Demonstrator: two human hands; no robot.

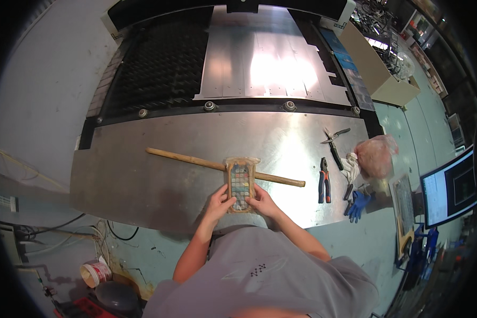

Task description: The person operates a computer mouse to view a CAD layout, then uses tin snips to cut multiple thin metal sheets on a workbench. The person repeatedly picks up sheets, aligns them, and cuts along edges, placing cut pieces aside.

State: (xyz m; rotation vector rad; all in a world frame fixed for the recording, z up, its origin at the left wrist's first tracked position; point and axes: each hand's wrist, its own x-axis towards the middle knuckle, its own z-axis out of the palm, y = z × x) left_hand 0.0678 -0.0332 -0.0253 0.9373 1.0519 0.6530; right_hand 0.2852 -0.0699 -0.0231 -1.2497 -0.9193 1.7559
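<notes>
Between my two hands I hold a handheld remote control (240, 183) with rows of coloured keys, wrapped in a worn, yellowed clear cover. My left hand (220, 205) grips its lower left side, thumb on the front near the bottom keys. On the lower right side is my right hand (262, 202), its thumb also over the front. Most of the other fingers are hidden behind the remote. Beyond it a long wooden stick (185, 157) lies across the sheet-metal tabletop (127, 185), its middle covered by the remote.
To the right lie pliers (324, 183), crossed hand tools (334, 146), a white rag (351, 167), blue gloves (359, 204) and a pinkish plastic bag (376, 156). A keyboard (403, 206) and monitor (450, 185) stand farther right. Metal sheets (238, 58) cover part of the machine bed ahead.
</notes>
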